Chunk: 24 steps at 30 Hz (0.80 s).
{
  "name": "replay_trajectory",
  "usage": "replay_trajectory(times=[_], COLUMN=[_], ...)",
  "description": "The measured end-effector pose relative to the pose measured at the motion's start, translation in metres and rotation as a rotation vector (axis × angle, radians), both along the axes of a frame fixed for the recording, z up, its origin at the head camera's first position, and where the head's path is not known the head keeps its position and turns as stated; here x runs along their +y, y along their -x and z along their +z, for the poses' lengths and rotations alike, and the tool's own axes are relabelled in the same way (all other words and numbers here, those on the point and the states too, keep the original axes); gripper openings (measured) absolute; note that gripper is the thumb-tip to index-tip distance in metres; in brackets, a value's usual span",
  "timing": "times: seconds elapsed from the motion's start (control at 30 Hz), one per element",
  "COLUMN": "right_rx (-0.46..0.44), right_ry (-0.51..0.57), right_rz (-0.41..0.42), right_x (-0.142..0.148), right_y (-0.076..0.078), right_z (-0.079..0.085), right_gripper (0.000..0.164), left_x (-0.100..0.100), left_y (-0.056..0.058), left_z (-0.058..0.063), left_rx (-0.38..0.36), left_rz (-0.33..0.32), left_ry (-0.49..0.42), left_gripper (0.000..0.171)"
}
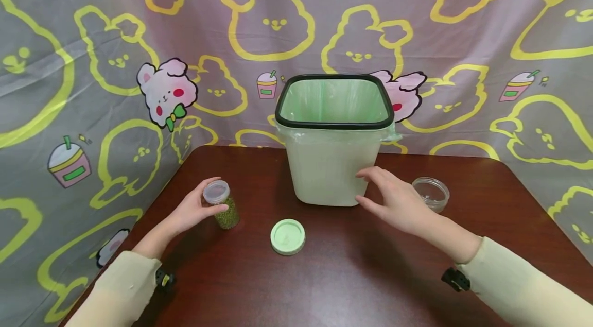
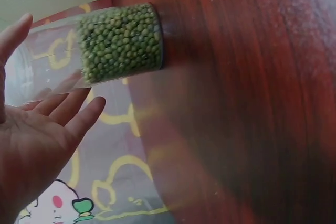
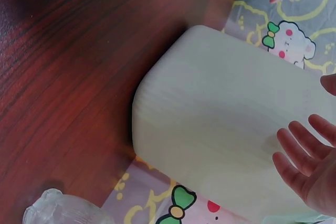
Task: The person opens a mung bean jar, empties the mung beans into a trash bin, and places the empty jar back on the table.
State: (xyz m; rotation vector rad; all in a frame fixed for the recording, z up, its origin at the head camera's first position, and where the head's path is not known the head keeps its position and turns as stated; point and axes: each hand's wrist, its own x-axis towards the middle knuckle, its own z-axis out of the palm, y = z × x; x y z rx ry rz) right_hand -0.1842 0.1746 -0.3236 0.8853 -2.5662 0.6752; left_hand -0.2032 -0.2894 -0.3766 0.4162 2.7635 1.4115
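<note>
My left hand (image 1: 192, 208) is around the upper part of a clear jar (image 2: 58, 51), with the thumb on the near side and fingers behind it. Green mung beans (image 2: 121, 43) fill the lower part of the jar, and a translucent lid (image 1: 216, 191) covers its top. My right hand (image 1: 400, 201) is in front of the right side of a pale bin (image 1: 331, 172), fingers spread and nothing in them. In the right wrist view, those fingers (image 3: 300, 145) overlap the bin's wall. Between the hands, a light green round lid (image 1: 288, 237) lies on the table.
The bin has a black rim (image 1: 335, 124) and a green liner bag (image 1: 333, 100). A clear round container (image 1: 437, 198) stands right of it, partly behind my right hand. The dark wooden table (image 1: 324, 286) ends at a patterned curtain (image 1: 278, 18) at the back and sides.
</note>
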Motion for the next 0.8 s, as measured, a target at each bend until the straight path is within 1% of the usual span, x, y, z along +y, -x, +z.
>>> replay_trajectory(times=[0.1,0.17,0.3,0.4,0.47,0.57,0.8], right_rx=[-0.006,-0.016,-0.051,-0.075,-0.084,-0.091,-0.087], right_ry=[0.002,0.003,-0.003,-0.013,-0.016,-0.013,-0.001], right_rz=[0.001,0.003,0.006,0.016,0.026,0.045,0.061], right_x=[-0.002,-0.003,-0.006,-0.01,-0.013,-0.016,-0.022], right_y=[-0.001,-0.001,-0.001,-0.001,-0.001,-0.001,0.001], right_z=[-0.002,-0.003,-0.006,-0.007,-0.008,-0.007,-0.006], right_gripper=[0.042,0.042,0.04,0.041,0.043,0.044,0.045], left_x=[0.001,0.001,0.002,-0.001,-0.002,-0.004,-0.002], left_y=[0.003,0.004,0.005,0.006,0.006,0.006,0.006], left_z=[-0.004,-0.006,-0.007,-0.011,-0.014,-0.017,-0.019], left_rx=[0.003,-0.012,-0.071,-0.108,-0.125,-0.129,-0.096], left_rz=[0.018,0.023,-0.003,-0.03,-0.035,-0.03,-0.019], left_ry=[0.021,0.029,0.044,0.07,0.09,0.113,0.133], left_gripper=[0.073,0.072,0.072,0.071,0.068,0.067,0.066])
